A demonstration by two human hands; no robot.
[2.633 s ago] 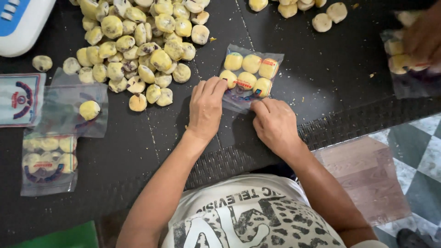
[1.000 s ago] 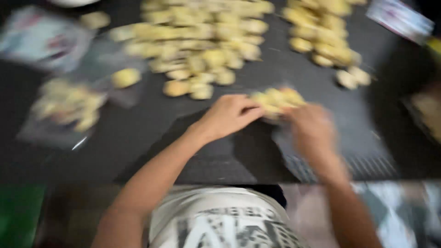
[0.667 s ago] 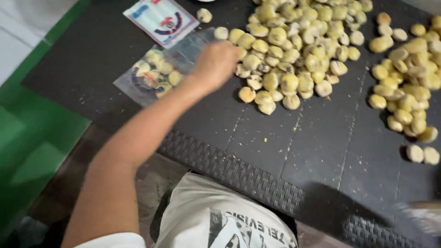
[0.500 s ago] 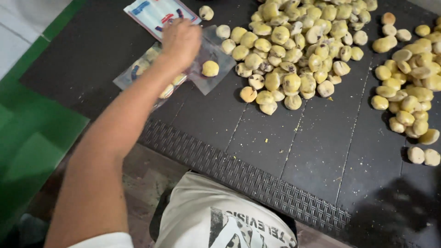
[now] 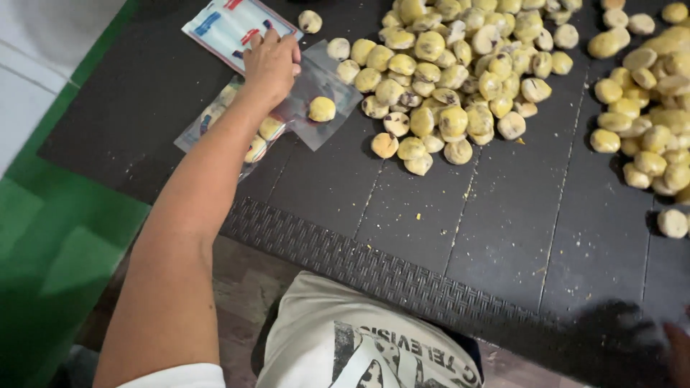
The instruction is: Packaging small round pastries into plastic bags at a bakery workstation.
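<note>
The left hand (image 5: 272, 66) reaches far out to the far left part of the dark surface (image 5: 460, 237), palm down, its fingers (image 5: 277, 42) spread flat and pressing on plastic bags rather than closed round anything; the fingertips touch a flat printed bag (image 5: 228, 23) near the far left corner, while the heel of the hand lies on a clear bag (image 5: 327, 100) just beside it; that clear bag holds a single yellow round piece (image 5: 322, 109); under the wrist and forearm lies a filled bag (image 5: 237, 126) with several yellow pieces inside, nearer the left edge; a big heap of yellow pieces (image 5: 453, 79) sits just to the right of the clear bag, toward the far middle of the surface; a second heap (image 5: 650, 108) lies at the right edge, apart from the first; one loose piece (image 5: 310, 21) rests by the printed bag; the right hand (image 5: 677, 352) shows only as a sliver at the near right corner, and how its fingers stand cannot be told.
</note>
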